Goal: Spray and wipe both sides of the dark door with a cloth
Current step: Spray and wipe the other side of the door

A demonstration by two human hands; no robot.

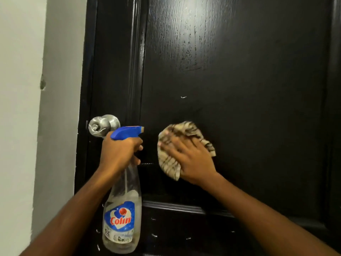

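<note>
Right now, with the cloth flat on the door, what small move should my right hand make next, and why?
Probably slide the cloth upward with the right hand: it presses flat on the door near knob height, while a streaky sheen shows higher up. The left hand holds the spray bottle.

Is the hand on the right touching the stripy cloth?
Touching. The head view shows the right hand flat on the cloth, pressing it against the dark door.

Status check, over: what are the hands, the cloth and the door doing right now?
Left hand grips spray bottle, nozzle toward door. Right hand presses cloth flat on door. Knob close behind bottle head.
</note>
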